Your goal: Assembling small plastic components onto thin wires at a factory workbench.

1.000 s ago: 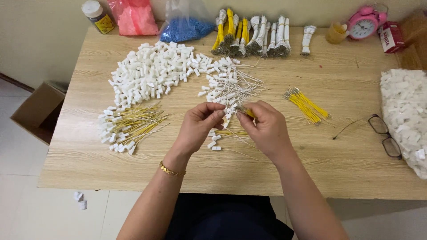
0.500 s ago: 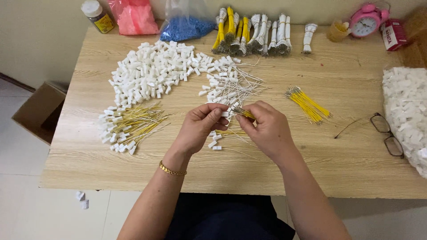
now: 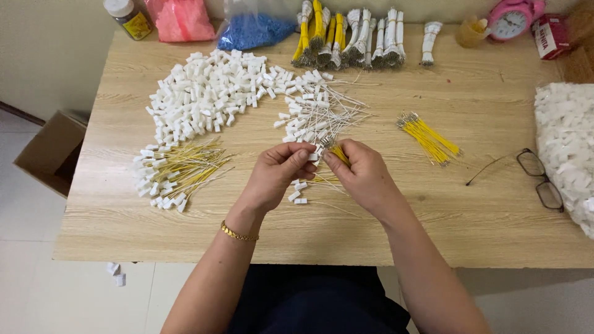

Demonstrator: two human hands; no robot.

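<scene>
My left hand (image 3: 278, 173) pinches a small white plastic connector (image 3: 317, 153) between thumb and fingers above the middle of the wooden table (image 3: 433, 210). My right hand (image 3: 362, 176) holds a thin yellow wire (image 3: 339, 154) with its end at that connector; both hands touch at the fingertips. Under the hands lie a few loose white connectors (image 3: 298, 193). Behind them sits a small pile of connectors with white wires (image 3: 318, 114).
A big heap of white connectors (image 3: 210, 93) lies at the back left, finished yellow-wired pieces (image 3: 176, 173) at the left, loose yellow wires (image 3: 428, 136) at the right. Wire bundles (image 3: 352, 34), bags, a jar and a pink clock line the back. Glasses (image 3: 541, 179) lie at the right; a cardboard box (image 3: 46, 151) stands on the floor.
The hands have stayed in the same place, with only small finger movements at the connector and wire.
</scene>
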